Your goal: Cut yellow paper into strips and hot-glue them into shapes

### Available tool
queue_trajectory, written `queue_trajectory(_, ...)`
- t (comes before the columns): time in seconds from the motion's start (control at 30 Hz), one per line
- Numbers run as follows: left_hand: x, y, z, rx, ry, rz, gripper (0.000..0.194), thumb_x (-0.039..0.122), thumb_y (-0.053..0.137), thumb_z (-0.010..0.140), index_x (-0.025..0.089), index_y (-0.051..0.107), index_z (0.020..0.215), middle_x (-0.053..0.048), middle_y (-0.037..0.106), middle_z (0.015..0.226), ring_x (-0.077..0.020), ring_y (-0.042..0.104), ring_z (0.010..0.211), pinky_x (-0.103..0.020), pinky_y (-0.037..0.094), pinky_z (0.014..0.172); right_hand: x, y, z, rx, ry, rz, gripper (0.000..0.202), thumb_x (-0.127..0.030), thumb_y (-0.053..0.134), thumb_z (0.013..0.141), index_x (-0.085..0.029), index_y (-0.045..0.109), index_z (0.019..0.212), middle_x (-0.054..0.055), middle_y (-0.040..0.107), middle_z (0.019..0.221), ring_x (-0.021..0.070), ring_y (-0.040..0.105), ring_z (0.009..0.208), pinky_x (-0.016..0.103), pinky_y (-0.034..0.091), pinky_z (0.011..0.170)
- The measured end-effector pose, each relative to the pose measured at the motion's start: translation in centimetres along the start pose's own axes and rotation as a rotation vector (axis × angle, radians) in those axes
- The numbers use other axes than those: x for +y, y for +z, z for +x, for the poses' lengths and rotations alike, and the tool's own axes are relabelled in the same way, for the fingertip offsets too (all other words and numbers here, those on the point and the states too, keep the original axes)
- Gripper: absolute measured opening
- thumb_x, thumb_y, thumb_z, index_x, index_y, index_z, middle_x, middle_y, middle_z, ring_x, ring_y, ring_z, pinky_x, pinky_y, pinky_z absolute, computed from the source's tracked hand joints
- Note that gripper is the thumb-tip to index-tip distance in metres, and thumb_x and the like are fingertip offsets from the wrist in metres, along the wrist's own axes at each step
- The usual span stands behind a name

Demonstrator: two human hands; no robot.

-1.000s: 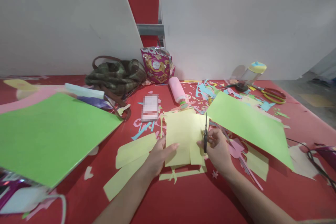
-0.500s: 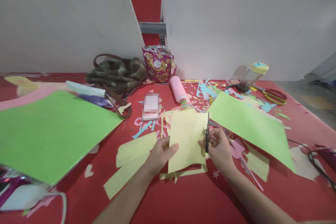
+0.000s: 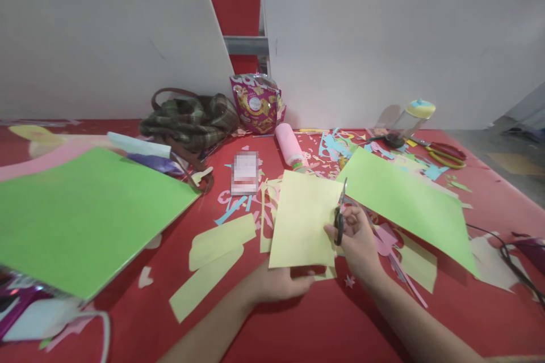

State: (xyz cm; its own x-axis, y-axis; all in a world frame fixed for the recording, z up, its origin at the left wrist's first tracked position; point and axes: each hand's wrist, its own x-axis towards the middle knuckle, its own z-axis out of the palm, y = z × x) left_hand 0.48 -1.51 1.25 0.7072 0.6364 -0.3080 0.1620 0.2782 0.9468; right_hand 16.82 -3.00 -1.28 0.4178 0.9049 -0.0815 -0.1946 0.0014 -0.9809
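Observation:
My right hand [image 3: 361,241] is closed on black-handled scissors [image 3: 339,221], their blades pointing away from me along the right edge of a pale yellow sheet of paper [image 3: 304,221]. The thumb of that hand touches the sheet's right side. My left hand [image 3: 276,285] lies at the sheet's lower edge, fingers stretched toward the right; the paper hides part of it. Beneath and behind the sheet, more yellow paper pieces show. Two yellow strips [image 3: 221,241] rest on the table to the left of the sheet.
Green sheets lie at left [image 3: 93,221] and right [image 3: 409,207] on the red table [image 3: 272,334]. Behind are a pink bottle [image 3: 288,143], a purple snack bag [image 3: 256,103], a plaid bag [image 3: 191,119] and a clear jar [image 3: 406,125]. Red-and-yellow-handled scissors [image 3: 447,153] and coloured scraps lie at right.
My left hand has let go of the sheet's left edge and moved down to its lower edge. The sheet has turned slightly and shifted up, and the scissors tilt more to the right.

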Motion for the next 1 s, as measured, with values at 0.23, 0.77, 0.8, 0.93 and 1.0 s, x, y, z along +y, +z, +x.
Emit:
queue_trajectory(0.23,0.4,2.1,0.0,0.355,-0.348,-0.133,0.039,0.047,0.045,0.069,0.02,0.064,0.09,-0.004,0.067,0.085,-0.0237,0.061,0.08,-0.034,0.043,0.079,0.0,0.6,-0.7,-0.001,0.004,0.03,0.037,-0.014,0.066,0.054,-0.022,0.035,0.072,-0.008,0.043,0.062,0.006,0.044,0.049,0.016,0.037,0.041)
queue_trajectory(0.77,0.5,2.5,0.3,0.424,-0.458,0.034,0.044,0.055,0.041,0.067,0.021,0.063,0.052,-0.004,0.067,0.068,-0.0227,0.059,0.077,-0.027,0.038,0.081,-0.2,1.1,-0.8,0.016,0.033,0.04,0.038,-0.016,0.068,0.053,-0.023,0.034,0.07,-0.007,0.044,0.063,0.008,0.047,0.052,0.019,0.04,0.046)
queue_trajectory(0.8,0.6,2.6,0.3,0.4,-0.423,0.06,0.047,0.054,0.038,0.069,0.021,0.059,0.044,-0.004,0.066,0.062,-0.0215,0.059,0.072,-0.027,0.038,0.079,-0.2,1.1,-0.8,0.009,0.033,0.041,0.038,-0.016,0.067,0.053,-0.023,0.034,0.071,-0.007,0.044,0.064,0.008,0.047,0.052,0.02,0.04,0.046)
queue_trajectory(0.93,0.6,2.3,0.4,0.418,-0.371,0.131,0.051,0.054,0.033,0.071,0.022,0.05,0.034,-0.002,0.061,0.05,-0.0195,0.056,0.063,-0.026,0.039,0.074,-0.4,1.0,-0.8,-0.018,0.014,0.008,0.034,-0.016,0.065,0.056,-0.023,0.036,0.072,-0.006,0.044,0.065,0.007,0.046,0.051,0.018,0.037,0.045)
queue_trajectory(1.0,0.6,1.7,0.5,0.431,-0.359,0.107,0.05,0.054,0.033,0.072,0.023,0.051,0.036,-0.001,0.059,0.048,-0.0187,0.056,0.059,-0.025,0.039,0.072,-0.4,0.8,-0.8,-0.056,0.015,-0.012,0.031,-0.016,0.063,0.058,-0.023,0.036,0.072,-0.007,0.043,0.063,0.0077,0.047,0.053,0.018,0.036,0.045)
